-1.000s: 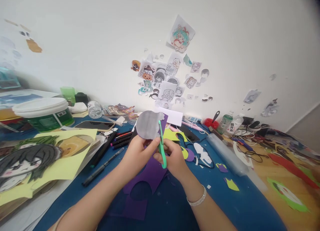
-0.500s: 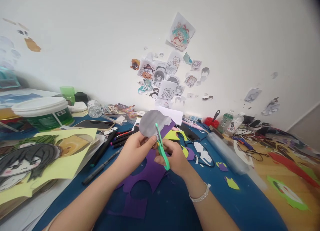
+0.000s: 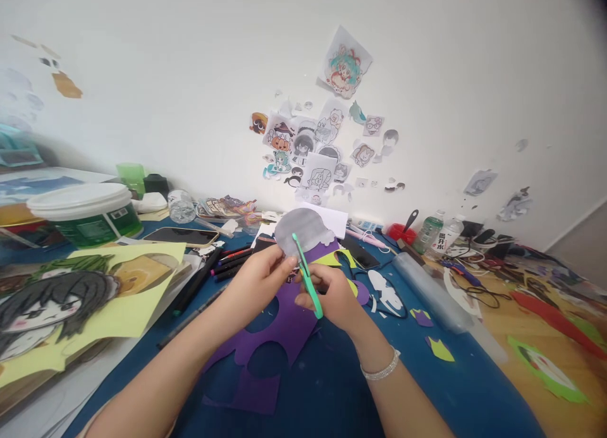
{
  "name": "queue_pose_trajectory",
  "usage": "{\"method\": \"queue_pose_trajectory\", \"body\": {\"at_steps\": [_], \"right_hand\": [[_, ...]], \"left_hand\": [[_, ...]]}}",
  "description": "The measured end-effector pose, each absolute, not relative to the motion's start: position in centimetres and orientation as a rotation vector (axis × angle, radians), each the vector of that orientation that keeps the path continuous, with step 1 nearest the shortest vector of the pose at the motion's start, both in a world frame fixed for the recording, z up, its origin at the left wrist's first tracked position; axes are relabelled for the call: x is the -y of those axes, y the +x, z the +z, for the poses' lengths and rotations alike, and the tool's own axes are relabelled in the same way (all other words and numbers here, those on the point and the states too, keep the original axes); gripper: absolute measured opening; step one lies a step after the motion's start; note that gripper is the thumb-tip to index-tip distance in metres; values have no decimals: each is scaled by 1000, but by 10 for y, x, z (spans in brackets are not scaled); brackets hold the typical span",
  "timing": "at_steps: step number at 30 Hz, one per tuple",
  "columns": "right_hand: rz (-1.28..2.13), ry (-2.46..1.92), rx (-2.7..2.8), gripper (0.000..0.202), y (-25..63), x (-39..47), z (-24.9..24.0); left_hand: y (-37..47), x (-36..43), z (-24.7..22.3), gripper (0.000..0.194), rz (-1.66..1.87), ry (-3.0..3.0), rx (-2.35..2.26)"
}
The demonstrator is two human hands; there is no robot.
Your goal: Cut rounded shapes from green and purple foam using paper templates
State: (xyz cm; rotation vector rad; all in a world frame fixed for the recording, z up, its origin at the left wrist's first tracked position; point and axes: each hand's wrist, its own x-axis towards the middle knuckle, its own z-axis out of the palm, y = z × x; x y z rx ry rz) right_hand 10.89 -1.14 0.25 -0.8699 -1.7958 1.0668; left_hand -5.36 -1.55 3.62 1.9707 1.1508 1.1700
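Observation:
My left hand (image 3: 265, 275) pinches the lower edge of a grey paper cutout (image 3: 303, 228), rounded with a small scalloped bit at its right. Closed around the handles of green-handled scissors (image 3: 310, 289) is my right hand (image 3: 334, 296), with a bracelet at the wrist. The scissors point up and lie across the lower part of the cutout, close to my left fingertips. Whether the blades are apart cannot be made out. Below both hands, a purple sheet (image 3: 296, 324) with round holes lies on the blue mat (image 3: 327, 387).
Marker pens (image 3: 232, 267) and a phone (image 3: 183, 236) lie left of my hands. A white-lidded tub (image 3: 88, 220) and yellow sheets (image 3: 156, 286) stand further left. At right are a clear roll (image 3: 429, 292), yellow-purple scraps (image 3: 440, 348) and bottles (image 3: 429, 229).
The grey cutout has turned and shifted slightly right against the scissors. Both hands stay close together with the same holds. The whole view has shifted a little.

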Motion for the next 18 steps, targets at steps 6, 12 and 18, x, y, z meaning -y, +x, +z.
{"method": "queue_pose_trajectory", "body": {"at_steps": [6,12,18], "right_hand": [[1083,-867,1830,37,107,11,2],[1125,-929,1860,37,108,11,2],[1117,-924,1893,36,111,11,3]], "left_hand": [[-59,18,38,28,1009,2113,-1222],[-66,16,39,29,948,2130,-1225],[-67,16,43,31,958,2099,-1229]]}}
